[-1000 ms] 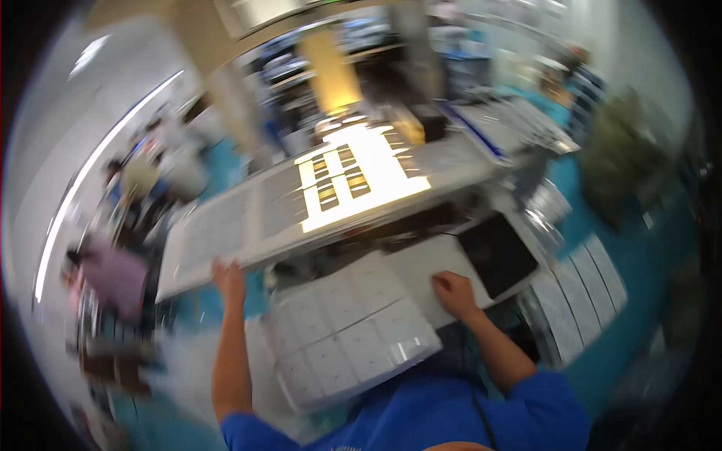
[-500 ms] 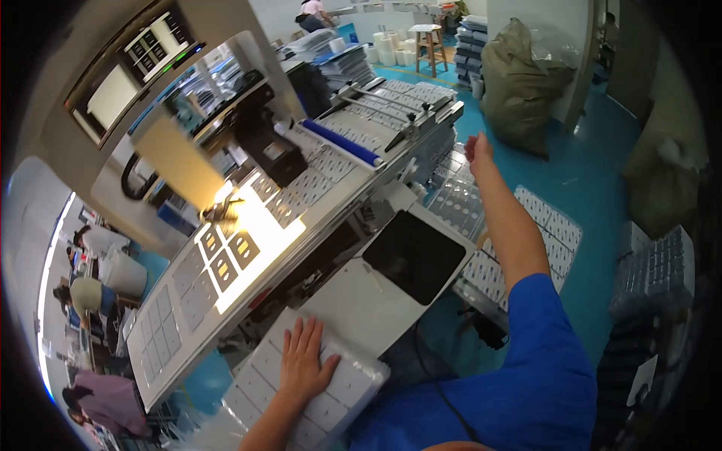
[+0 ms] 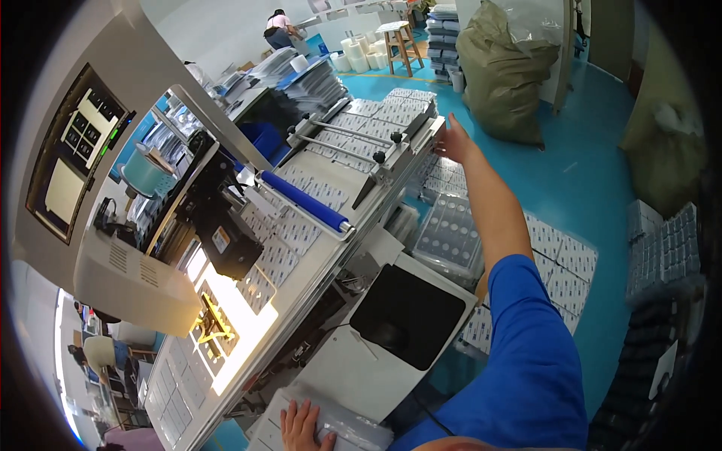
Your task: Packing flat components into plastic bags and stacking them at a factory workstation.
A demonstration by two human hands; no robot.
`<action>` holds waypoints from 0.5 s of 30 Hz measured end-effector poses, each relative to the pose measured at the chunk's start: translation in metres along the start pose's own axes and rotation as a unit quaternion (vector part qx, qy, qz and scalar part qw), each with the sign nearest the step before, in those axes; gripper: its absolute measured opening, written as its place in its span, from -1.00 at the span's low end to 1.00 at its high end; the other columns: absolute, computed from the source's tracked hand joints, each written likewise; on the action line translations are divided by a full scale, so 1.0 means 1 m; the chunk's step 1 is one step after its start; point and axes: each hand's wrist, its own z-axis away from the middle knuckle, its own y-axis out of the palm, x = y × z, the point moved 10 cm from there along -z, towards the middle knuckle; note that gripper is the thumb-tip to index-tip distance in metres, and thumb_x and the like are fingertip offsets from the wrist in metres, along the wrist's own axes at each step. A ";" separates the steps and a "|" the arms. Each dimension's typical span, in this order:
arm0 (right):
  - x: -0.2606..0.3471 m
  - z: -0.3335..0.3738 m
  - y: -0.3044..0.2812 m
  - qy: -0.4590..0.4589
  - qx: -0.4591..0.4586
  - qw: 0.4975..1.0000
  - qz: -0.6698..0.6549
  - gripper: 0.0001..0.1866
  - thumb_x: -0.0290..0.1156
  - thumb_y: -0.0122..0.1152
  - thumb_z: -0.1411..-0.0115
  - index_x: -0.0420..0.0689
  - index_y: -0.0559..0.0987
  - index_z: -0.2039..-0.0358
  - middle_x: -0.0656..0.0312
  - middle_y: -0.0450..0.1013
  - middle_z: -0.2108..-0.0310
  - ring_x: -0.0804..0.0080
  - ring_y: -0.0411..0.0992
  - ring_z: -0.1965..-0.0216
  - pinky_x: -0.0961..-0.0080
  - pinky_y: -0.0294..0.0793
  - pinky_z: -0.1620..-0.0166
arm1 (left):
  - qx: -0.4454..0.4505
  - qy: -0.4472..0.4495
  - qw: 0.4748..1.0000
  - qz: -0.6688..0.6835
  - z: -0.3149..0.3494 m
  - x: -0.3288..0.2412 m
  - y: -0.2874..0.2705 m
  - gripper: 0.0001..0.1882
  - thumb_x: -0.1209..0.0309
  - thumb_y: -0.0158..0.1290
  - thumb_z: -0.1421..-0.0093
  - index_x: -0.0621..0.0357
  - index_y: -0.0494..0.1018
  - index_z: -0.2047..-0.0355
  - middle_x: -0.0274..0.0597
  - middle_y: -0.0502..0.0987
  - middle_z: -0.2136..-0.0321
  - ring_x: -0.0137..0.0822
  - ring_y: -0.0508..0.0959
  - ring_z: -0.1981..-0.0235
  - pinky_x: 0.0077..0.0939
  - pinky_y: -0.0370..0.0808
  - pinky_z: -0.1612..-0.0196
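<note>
My left hand [image 3: 302,428] lies flat, fingers spread, on a plastic-wrapped stack of grey panelled sheets [image 3: 353,428] at the lower edge. My right arm stretches far forward. At its end my right hand [image 3: 453,141] is beside the far corner of the conveyor machine [image 3: 320,252], fingers partly apart and nothing visible in them; whether it touches the frame I cannot tell. Near that hand, stacked printed white sheets [image 3: 402,109] sit at the conveyor's end, past two metal crossbars [image 3: 338,143]. A blue roller [image 3: 304,199] spans the belt. Brightly lit sheets [image 3: 233,331] lie under the machine's head.
A white side table [image 3: 331,376] holds a black mat [image 3: 421,304] with a dark mouse [image 3: 387,336]. Below my right arm are clear-wrapped trays [image 3: 449,237] and printed sheets [image 3: 568,263]. A large olive sack [image 3: 496,83] and a wooden stool [image 3: 402,49] stand beyond. A person [image 3: 278,30] bends at the back.
My view has turned and shifted, so the machine appears farther left. My right hand has come in to the conveyor's far corner. The left hand stays on the stack. The lit sheets look different under the head.
</note>
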 end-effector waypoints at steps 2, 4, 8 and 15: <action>0.004 -0.008 0.027 0.003 0.044 0.999 -0.010 -0.07 0.55 -0.38 -0.30 -0.04 0.59 -0.06 0.19 0.59 0.14 0.26 0.47 0.21 0.26 0.37 0.04 | -0.011 -0.010 1.000 0.004 0.000 0.004 -0.002 -0.33 0.20 0.11 -0.20 0.19 0.38 -0.30 0.09 0.37 -0.31 0.22 0.20 -0.41 0.23 0.02 -0.45; 0.015 0.004 0.098 -0.020 0.006 0.999 -0.029 -0.29 0.38 -0.16 -0.38 -0.02 0.62 0.07 0.26 0.59 0.29 0.30 0.48 0.28 0.35 0.38 0.11 | -0.012 -0.046 0.999 -0.012 0.012 0.002 -0.012 -0.33 0.19 0.11 -0.19 0.19 0.39 -0.29 0.09 0.38 -0.30 0.23 0.21 -0.41 0.23 0.03 -0.45; 0.096 -0.029 0.016 -0.141 -0.092 0.985 0.037 -0.68 -0.03 0.36 -0.27 -0.02 0.65 0.19 0.34 0.60 0.36 0.54 0.47 0.35 0.55 0.38 0.32 | -0.008 -0.021 1.000 -0.005 -0.004 0.004 -0.004 -0.35 0.17 0.12 -0.18 0.18 0.42 -0.26 0.07 0.41 -0.28 0.23 0.24 -0.39 0.23 0.05 -0.44; 0.164 -0.051 0.030 -0.223 -0.290 0.858 0.360 -0.72 -0.21 0.45 -0.12 -0.09 0.67 0.62 0.31 0.52 0.67 0.58 0.39 0.65 0.50 0.25 0.62 | -0.033 -0.026 0.999 -0.005 0.001 0.004 -0.005 -0.36 0.08 0.11 -0.20 0.16 0.47 -0.22 0.07 0.45 -0.25 0.22 0.27 -0.37 0.21 0.08 -0.44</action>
